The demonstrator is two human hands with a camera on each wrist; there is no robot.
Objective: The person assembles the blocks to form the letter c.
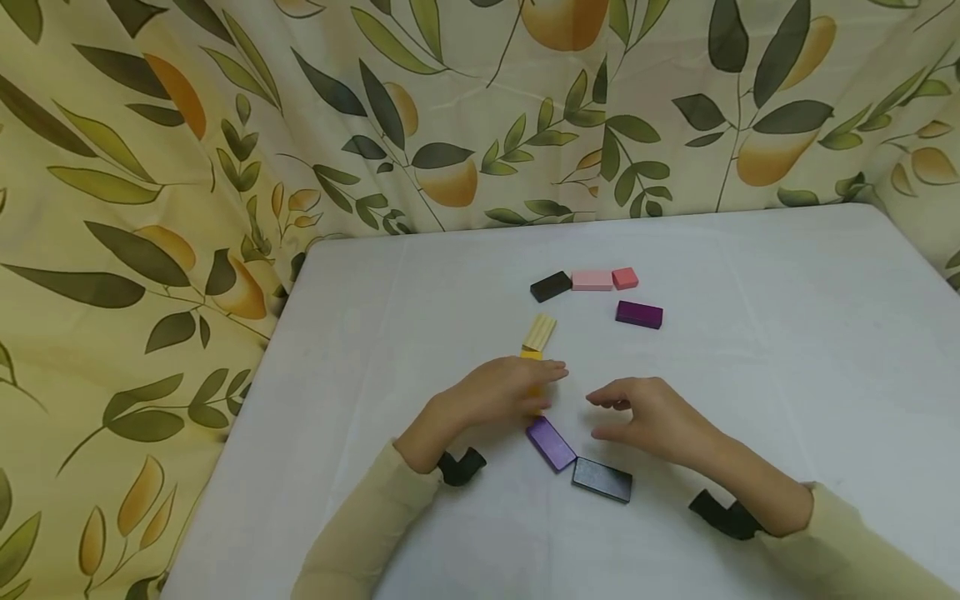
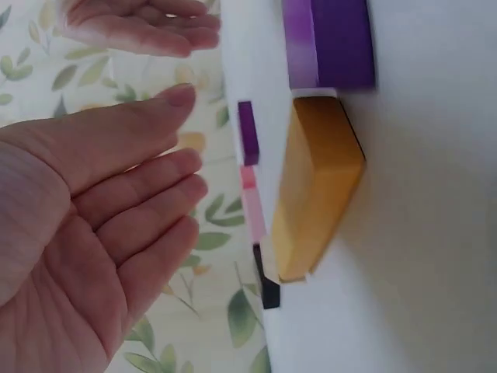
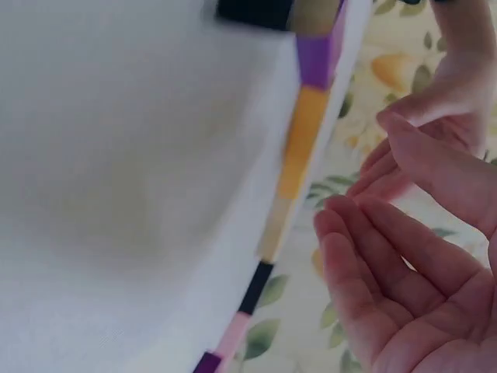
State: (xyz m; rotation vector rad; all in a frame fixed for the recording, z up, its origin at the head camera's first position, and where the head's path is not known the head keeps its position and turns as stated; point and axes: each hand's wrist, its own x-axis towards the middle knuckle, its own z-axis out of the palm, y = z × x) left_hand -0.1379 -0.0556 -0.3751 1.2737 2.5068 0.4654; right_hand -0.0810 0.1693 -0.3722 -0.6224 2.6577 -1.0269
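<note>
Relaxed left hand (image 1: 497, 393) above yellow block (image 2: 317, 186), loosely curved right hand (image 1: 655, 418)

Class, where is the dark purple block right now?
In the head view, the dark purple block lies right of centre on the white tabletop, just below the small red block and beyond the right hand.

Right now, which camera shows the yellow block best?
The left wrist view: there the yellow block looks large and uncovered. In the head view, the left hand covers part of it; the right wrist view shows it smaller.
</note>
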